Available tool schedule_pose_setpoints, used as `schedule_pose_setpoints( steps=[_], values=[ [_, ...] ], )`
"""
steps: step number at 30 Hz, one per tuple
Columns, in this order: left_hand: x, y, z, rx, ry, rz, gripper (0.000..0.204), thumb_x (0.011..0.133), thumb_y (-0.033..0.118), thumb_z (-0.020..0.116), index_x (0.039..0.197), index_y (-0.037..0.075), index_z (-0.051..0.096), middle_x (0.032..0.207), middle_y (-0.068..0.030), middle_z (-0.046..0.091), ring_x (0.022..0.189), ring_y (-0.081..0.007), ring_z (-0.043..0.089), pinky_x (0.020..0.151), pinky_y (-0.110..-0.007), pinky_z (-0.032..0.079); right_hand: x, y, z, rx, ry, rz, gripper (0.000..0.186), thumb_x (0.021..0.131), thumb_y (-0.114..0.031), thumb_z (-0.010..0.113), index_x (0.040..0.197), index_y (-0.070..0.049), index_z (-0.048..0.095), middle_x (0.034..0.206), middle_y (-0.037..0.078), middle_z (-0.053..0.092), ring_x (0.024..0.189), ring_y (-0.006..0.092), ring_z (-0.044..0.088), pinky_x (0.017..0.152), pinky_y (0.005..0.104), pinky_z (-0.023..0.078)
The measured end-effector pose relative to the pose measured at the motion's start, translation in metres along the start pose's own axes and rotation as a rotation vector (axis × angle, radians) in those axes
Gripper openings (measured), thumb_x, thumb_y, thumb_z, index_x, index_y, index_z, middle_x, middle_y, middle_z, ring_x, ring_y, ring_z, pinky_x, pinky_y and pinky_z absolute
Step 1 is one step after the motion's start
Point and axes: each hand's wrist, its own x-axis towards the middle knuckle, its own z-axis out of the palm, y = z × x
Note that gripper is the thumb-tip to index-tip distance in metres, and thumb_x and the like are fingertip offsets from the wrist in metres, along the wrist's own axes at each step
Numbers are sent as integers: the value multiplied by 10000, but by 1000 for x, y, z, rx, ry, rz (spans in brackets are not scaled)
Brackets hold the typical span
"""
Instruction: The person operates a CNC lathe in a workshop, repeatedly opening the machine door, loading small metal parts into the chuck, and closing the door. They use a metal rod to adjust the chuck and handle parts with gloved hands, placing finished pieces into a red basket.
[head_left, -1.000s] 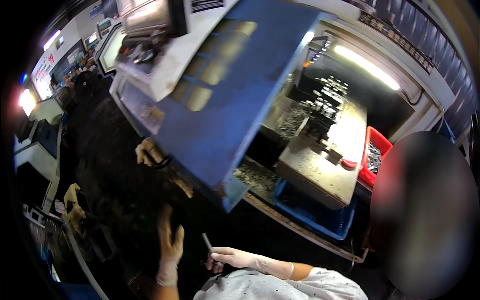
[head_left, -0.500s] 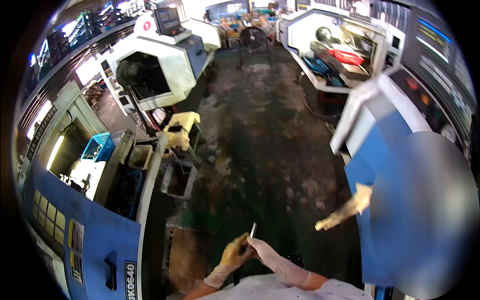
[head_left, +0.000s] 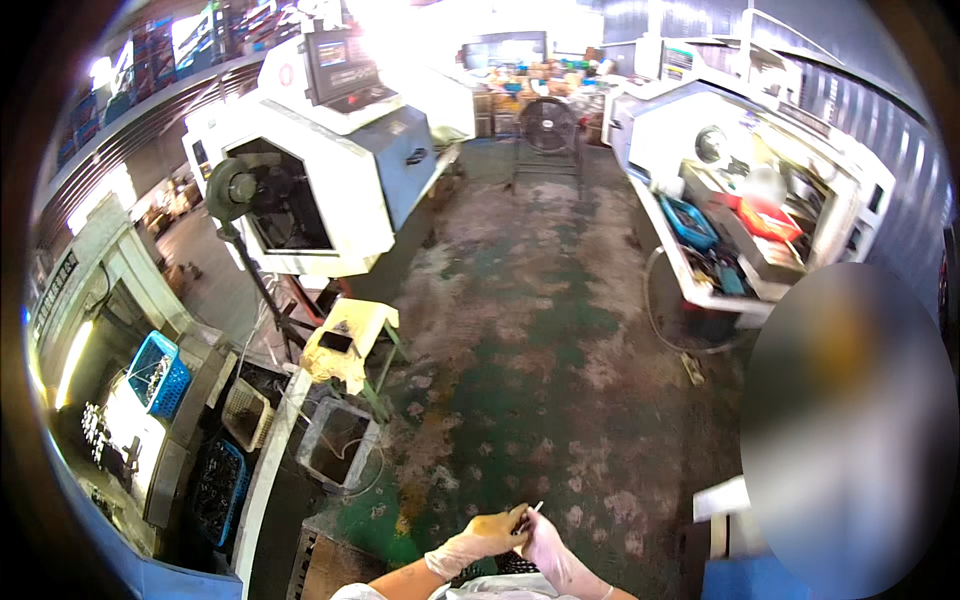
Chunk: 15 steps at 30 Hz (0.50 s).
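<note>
Low in the picture my two gloved hands meet in front of my body. My left hand (head_left: 487,532), in a yellow-stained glove, is closed, its fingertips at a small, thin, pale piece (head_left: 538,506) like a short rod. My right hand (head_left: 548,550), in a whiter glove, is closed on the same piece from the right. One end of it sticks up past the fingertips; the rest is hidden by the fingers, and its exact kind cannot be made out.
At left stands an open machine with a blue basket (head_left: 160,374) and a blue crate (head_left: 218,492) of dark parts. Beside it are a yellow-topped stool (head_left: 352,325) and a grey bin (head_left: 340,445). A fan (head_left: 548,127) stands far ahead. A white machine at right holds a red tray (head_left: 768,221).
My view has moved forward along the aisle, with the machines shifting in the picture. The hands stay together at the pale piece, lower in view. The person's arm at right is no longer seen.
</note>
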Motion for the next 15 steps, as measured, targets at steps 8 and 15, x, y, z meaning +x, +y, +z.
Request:
schedule_pose_setpoints(
  steps=[8, 15],
  values=[
    [98, -22, -163, -478, 168, -81, 655, 804, 420, 451, 1285, 40, 222, 1000, -157, 545, 884, -240, 548, 771, -302, 408, 61, -144, 200, -103, -469, 237, 388, 825, -312, 424, 483, -185, 291, 423, -46, 225, 414, 111, 234, 448, 254, 239],
    [262, -55, -285, -962, 87, 69, 546, 847, 323, 457, 1260, 6, 296, 1017, -78, 487, 745, -80, 449, 674, -190, 377, 193, -299, 325, 5, -519, 128, 431, 809, -318, 423, 428, -195, 264, 380, -65, 203, 338, 93, 166, 370, 248, 150]
  ],
)
